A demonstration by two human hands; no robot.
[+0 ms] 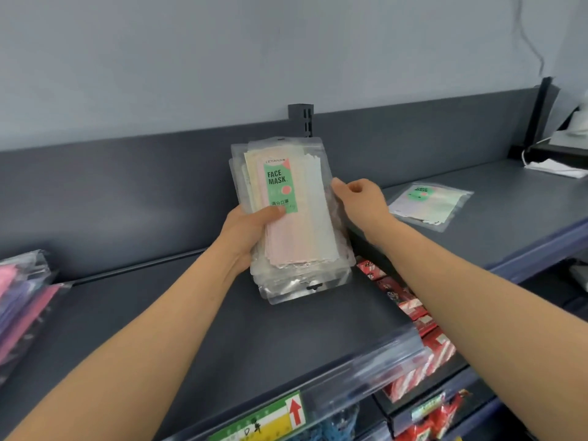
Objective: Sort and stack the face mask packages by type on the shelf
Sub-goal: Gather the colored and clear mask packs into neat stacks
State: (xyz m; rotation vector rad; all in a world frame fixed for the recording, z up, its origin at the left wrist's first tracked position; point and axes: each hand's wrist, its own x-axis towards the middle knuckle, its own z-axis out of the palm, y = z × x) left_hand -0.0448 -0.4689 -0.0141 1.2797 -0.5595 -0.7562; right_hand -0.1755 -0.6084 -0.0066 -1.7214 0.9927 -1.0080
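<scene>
Left board: dark grey metal shelf (159,300) is bare between bagged pink and purple masks (22,297) and the held stack of clear face mask packets (296,224).
Right board: flat clear mask packet (429,203) lies mid-board.
Back: black slotted post (302,119) stands behind the stack.

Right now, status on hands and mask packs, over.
Left hand grips pastel mask stack, thumb on front. Right hand at stack's right edge, grip unclear. One matching pack lies apart on shelf, right. Nothing blocking.

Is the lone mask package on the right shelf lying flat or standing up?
Flat: the lone package rests label-up on the shelf.
</scene>
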